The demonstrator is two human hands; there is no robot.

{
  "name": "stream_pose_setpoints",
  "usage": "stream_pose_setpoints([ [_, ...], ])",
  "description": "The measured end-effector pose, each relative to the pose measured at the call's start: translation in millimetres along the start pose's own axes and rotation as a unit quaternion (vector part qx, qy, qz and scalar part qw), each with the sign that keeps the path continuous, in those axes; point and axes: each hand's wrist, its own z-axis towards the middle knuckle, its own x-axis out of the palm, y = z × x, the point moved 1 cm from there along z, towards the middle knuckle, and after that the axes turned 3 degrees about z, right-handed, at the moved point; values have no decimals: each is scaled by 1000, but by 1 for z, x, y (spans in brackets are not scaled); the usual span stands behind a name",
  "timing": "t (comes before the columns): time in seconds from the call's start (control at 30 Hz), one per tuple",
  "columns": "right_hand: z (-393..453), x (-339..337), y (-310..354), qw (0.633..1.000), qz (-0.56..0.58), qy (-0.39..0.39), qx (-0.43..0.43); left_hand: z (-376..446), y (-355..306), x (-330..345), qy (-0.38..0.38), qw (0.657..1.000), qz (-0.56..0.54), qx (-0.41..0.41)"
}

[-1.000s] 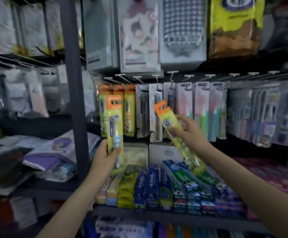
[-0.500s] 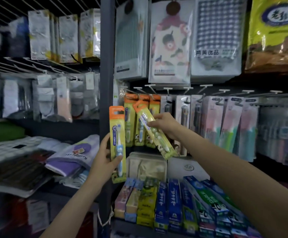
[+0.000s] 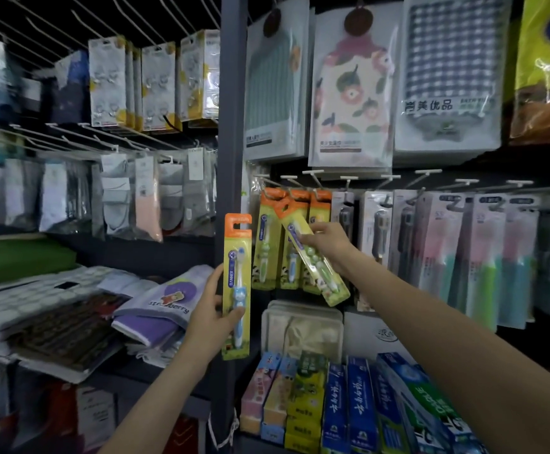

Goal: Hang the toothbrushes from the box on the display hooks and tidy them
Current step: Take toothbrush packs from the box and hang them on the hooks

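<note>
The right hand (image 3: pixel 324 242) is pinching a toothbrush pack (image 3: pixel 313 253) at its middle, tilting its orange tab toward eleven o'clock, near the hooks (image 3: pixel 295 183). The left hand (image 3: pixel 213 317) is clamping a second pack (image 3: pixel 237 283) upright at seven o'clock of it. Both are looking light, flat and fairly stiff, probably best held mid-card. The box is lying out of view, and the tab's slot is showing only dimly

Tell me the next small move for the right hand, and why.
Probably tip the green toothbrush pack upright and slide its orange hang tab onto the hook above. The right hand holds it tilted, tab just below the hanging orange-topped packs. The left hand holds the blue toothbrush pack.
</note>
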Motion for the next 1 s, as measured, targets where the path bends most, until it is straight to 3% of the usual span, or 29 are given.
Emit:
stream_pose_setpoints([
  [0.2,3,14,0,990,-127,46,-32,7,2,3,-5,1000,-9,1],
  [0.47,10,37,9,995,-86,27,-48,3,0,0,9,1000,-2,14],
  [0.7,13,41,12,995,40,-87,-37,2,-3,-5,22,1000,2,18],
  [0.87,4,43,4,997,12,-70,0,-3,-6,1,5,1000,9,23],
  [1.0,-30,35,-15,998,-29,-29,-45,-5,-7,15,22,999,14,30],
])
